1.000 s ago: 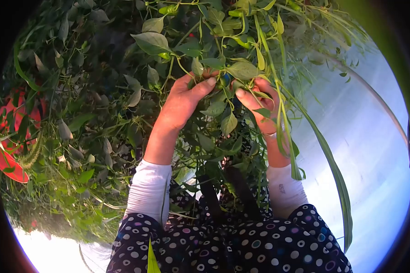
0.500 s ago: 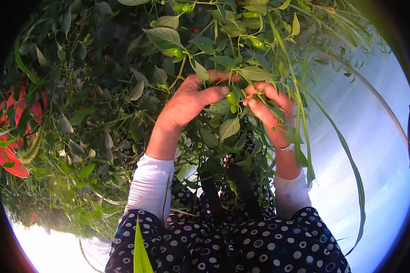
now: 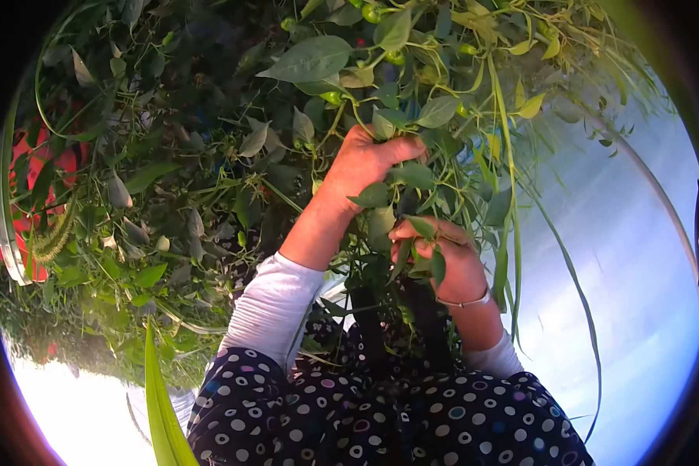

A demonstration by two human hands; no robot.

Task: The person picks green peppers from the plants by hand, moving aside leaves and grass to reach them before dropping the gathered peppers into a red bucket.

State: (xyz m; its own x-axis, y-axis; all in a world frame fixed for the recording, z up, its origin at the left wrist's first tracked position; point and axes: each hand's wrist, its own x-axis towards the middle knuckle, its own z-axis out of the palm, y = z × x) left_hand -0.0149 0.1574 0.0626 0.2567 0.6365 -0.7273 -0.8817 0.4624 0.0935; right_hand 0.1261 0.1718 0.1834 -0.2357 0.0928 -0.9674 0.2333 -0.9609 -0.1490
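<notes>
My left hand (image 3: 369,167) reaches up into a leafy pepper plant (image 3: 307,58). Its thumb lies across the stems and leaves, while the other fingers are mostly hidden in the foliage; what they close on cannot be made out. Lower and to the right, my right hand (image 3: 450,268) has its fingers curled in, with leaves across them hiding whatever they hold. Small green peppers hang above my left hand, among them one pepper (image 3: 331,98) near the wrist side and another pepper (image 3: 373,13) at the top.
Long grass blades (image 3: 509,179) hang down at the right, in front of a pale plastic sheet (image 3: 598,256) and a curved pole (image 3: 652,179). A red object (image 3: 43,179) shows through leaves at far left. One broad green blade (image 3: 161,404) rises close to the camera.
My right hand has dropped down and slightly left, away from the left hand. My left hand has shifted right. The green peppers between the hands are out of sight. The view has moved slightly.
</notes>
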